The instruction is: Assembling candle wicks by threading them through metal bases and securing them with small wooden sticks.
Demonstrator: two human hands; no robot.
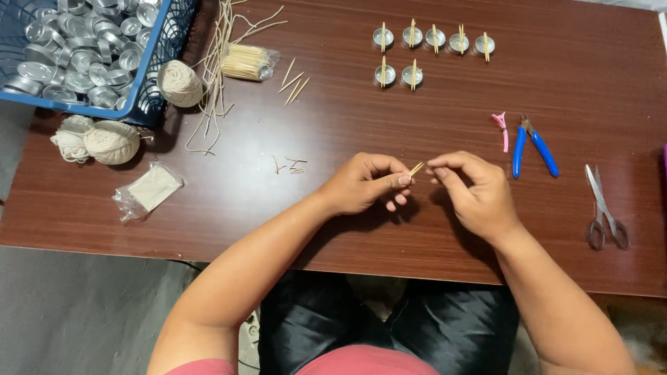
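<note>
Right now both hands, left hand (pixel 365 184) and right hand (pixel 476 191), pinch a small stick (pixel 415 169) between their fingers above the surface (pixel 347 111), near blue pliers (pixel 533 146).

We are reaching both forearms forward and inward from the bottom of the view, bare to above the elbows, so that the hands are nearly meeting in the middle. We are curling the left hand (pixel 365 184) into a loose fist, thumb pressing against the forefinger, knuckles facing up. We are bending the right hand (pixel 476 194) at the wrist, back of the hand up, thumb and forefinger pinching toward the left fingertips (pixel 403 180), with a small gap between the two hands.
</note>
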